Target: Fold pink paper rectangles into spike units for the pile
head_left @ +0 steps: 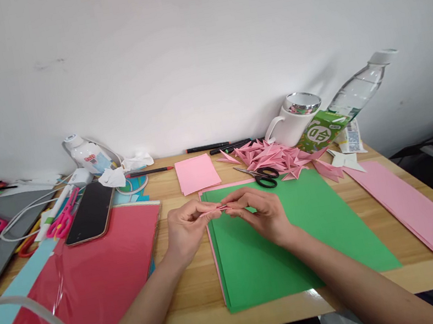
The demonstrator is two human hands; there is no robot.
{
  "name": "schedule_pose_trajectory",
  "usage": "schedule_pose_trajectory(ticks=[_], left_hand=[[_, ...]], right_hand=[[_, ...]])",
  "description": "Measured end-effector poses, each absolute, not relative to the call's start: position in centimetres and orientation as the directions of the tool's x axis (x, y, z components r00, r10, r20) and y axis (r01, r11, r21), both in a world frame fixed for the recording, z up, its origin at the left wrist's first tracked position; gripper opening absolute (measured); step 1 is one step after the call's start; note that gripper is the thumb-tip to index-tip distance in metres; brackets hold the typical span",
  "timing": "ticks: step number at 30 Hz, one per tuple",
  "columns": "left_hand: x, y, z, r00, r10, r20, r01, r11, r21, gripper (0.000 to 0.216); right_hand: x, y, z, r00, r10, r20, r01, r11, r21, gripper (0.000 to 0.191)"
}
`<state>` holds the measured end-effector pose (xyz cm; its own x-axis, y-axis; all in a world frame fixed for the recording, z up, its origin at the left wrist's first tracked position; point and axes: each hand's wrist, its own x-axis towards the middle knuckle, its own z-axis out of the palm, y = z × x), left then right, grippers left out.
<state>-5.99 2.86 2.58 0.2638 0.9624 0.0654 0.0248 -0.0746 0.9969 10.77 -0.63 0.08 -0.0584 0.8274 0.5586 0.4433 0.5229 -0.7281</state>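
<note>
Pink paper strip [213,211]: held just above the green sheet [297,237], mid-bench, raised so fingertips reached both ends. Left hand [186,228]: closed to a pinch on one end, wrist bent inward. Right hand [263,214]: likewise pinched, palm down. Folded pink pieces [278,155], scissors [263,176]: lay within reach toward the far edge.

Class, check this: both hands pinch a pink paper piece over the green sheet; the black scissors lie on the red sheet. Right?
No. The head view shows the black scissors on the far edge of the green sheet, not on the red sheet. The rest holds.
</note>
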Motion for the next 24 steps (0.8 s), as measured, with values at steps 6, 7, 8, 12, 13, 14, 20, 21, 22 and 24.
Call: schedule_pose_trajectory(ticks=[6, 7, 8, 12, 13, 14, 20, 21, 22, 24], left_hand=[[-5.8, 2.4, 2.8, 0.29, 0.955, 0.059, -0.027, -0.053, 0.998, 0.018], [-5.7, 2.4, 2.8, 0.292, 0.955, 0.053, -0.017, -0.05, 0.999, 0.018], [-5.7, 2.4, 2.8, 0.297, 0.954, 0.049, -0.006, -0.05, 0.999, 0.018], [-5.6, 2.7, 2.5, 0.317, 0.948, 0.029, 0.038, -0.043, 0.998, 0.018], [-5.7, 2.8, 2.4, 0.326, 0.945, 0.017, 0.041, -0.032, 0.999, 0.019], [-5.8, 2.9, 2.4, 0.333, 0.943, 0.001, 0.036, -0.014, 0.999, 0.019], [-6.2, 3.7, 2.7, 0.363, 0.92, -0.146, -0.039, 0.172, 0.984, 0.034], [-6.3, 3.7, 2.9, 0.371, 0.915, -0.158, -0.046, 0.188, 0.981, 0.035], [-6.3, 3.7, 3.0, 0.38, 0.91, -0.163, -0.06, 0.2, 0.978, 0.036], [-6.2, 3.5, 3.1, 0.393, 0.905, -0.166, -0.106, 0.223, 0.969, 0.036]], right_hand=[[10.9, -0.7, 0.5, -0.043, 0.865, 0.501, 0.362, 0.481, -0.799, 0.016], [10.8, -0.8, 0.5, -0.03, 0.867, 0.498, 0.387, 0.469, -0.793, 0.016], [10.8, -0.8, 0.4, -0.019, 0.868, 0.496, 0.414, 0.458, -0.786, 0.017], [10.6, -0.9, 0.1, -0.011, 0.877, 0.481, 0.439, 0.436, -0.786, 0.016], [10.6, -0.8, 0.0, -0.017, 0.881, 0.472, 0.417, 0.436, -0.798, 0.016], [10.6, -0.7, 0.0, -0.027, 0.887, 0.46, 0.385, 0.434, -0.815, 0.016], [10.6, -0.3, 0.2, -0.07, 0.959, 0.275, 0.205, 0.283, -0.937, 0.02], [10.6, -0.3, 0.3, -0.058, 0.972, 0.227, 0.14, 0.233, -0.962, 0.021], [10.5, -0.3, 0.5, -0.057, 0.982, 0.178, 0.057, 0.181, -0.982, 0.023], [10.6, -0.3, 0.7, -0.106, 0.99, 0.092, -0.102, 0.081, -0.991, 0.029]])
